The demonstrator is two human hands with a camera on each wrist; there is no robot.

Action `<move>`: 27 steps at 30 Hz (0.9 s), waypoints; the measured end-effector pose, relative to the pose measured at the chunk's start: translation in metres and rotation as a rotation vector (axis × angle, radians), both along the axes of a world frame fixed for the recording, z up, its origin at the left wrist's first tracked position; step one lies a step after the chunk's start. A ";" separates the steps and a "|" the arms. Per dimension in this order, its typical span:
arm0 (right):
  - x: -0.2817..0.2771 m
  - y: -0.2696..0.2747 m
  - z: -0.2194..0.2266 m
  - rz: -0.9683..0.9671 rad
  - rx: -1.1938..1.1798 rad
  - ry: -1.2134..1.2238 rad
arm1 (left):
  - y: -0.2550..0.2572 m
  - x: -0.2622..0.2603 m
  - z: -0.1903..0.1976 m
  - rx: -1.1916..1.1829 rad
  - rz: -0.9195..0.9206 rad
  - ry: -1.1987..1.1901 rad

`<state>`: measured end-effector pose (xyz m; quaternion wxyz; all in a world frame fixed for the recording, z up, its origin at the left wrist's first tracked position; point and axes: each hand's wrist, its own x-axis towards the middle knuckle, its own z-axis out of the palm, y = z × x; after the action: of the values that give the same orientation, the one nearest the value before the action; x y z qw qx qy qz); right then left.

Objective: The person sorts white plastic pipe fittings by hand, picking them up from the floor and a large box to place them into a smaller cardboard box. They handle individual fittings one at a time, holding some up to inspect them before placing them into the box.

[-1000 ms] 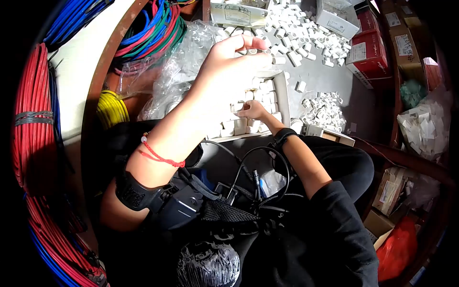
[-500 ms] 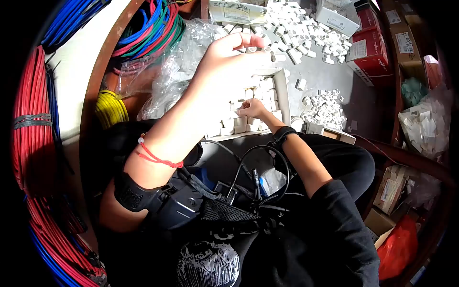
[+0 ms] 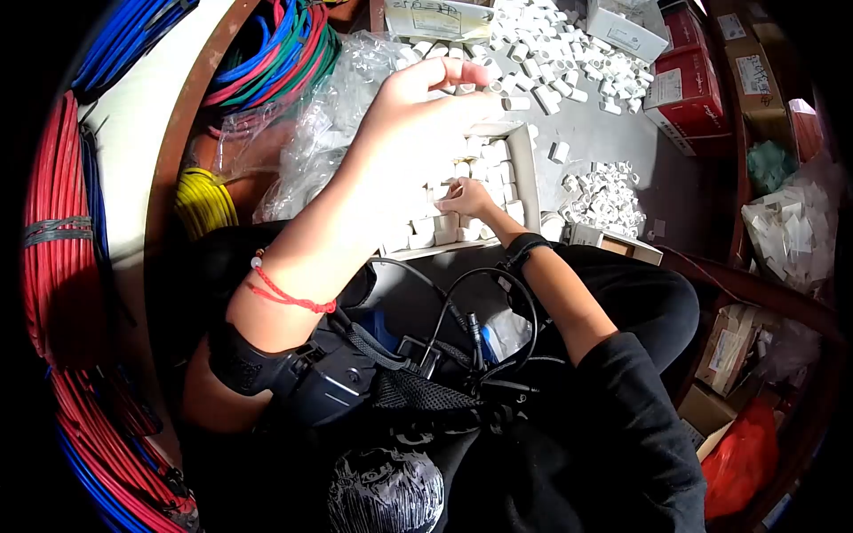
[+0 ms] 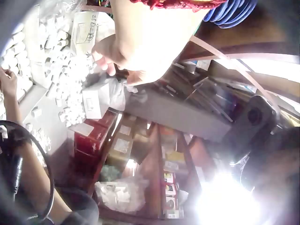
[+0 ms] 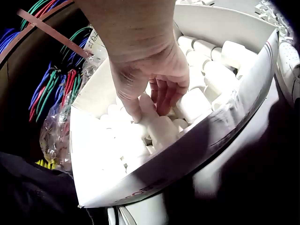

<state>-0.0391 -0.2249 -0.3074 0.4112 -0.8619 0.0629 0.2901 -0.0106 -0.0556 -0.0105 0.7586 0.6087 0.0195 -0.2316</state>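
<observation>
A white cardboard box (image 5: 190, 157) full of short white plastic pipe fittings (image 5: 218, 77) stands in front of the person. Inside it, my right hand (image 5: 152, 70) reaches down and pinches one white pipe coupling (image 5: 149, 107) between thumb and fingers. The head view shows the same right hand (image 3: 469, 197) at the box's middle. My left hand (image 3: 426, 107), washed out by sunlight, hovers over the far left part of the box and hides some fittings. Its fingers hang loosely bent in the left wrist view, with nothing seen in them.
Loose white fittings (image 3: 551, 67) lie heaped beyond the box, and smaller white pieces (image 3: 604, 200) at its right. Clear plastic bags (image 3: 311, 133) and wire coils (image 3: 275, 67) are at the left. Red boxes (image 3: 684, 98) stand at the far right.
My right hand's fingers have shifted slightly left among the fittings in the box. The left hand stays raised in nearly the same place.
</observation>
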 end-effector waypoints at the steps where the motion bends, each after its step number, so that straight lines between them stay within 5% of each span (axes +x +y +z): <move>1: -0.001 0.000 -0.005 -0.007 0.004 -0.017 | 0.000 -0.001 0.002 -0.008 0.001 -0.003; 27: -0.001 -0.001 0.005 -0.049 -0.091 0.031 | -0.006 0.001 -0.005 -0.014 -0.027 -0.036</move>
<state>-0.0404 -0.2261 -0.3023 0.3776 -0.8733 0.1037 0.2900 -0.0097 -0.0621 -0.0155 0.7598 0.6076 -0.0040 -0.2312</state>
